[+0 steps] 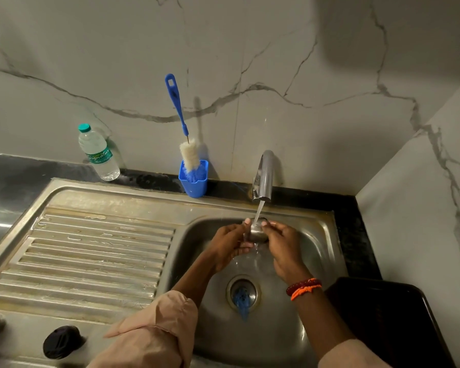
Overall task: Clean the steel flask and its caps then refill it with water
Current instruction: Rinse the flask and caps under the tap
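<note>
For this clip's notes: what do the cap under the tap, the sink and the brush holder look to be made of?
The cap, held by both the left hand and the right hand, looks like bare steel: grey and shiny, though blurred by the water. The sink appears to be brushed stainless steel, dull with stains and streaky glare. The brush holder looks like moulded blue plastic, uniformly coloured and matte.

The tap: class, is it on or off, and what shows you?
On. A stream of water runs from the tap onto the steel cap held between both hands.

Small steel cap [258, 233] held under running water above the sink basin [314, 251].
</note>
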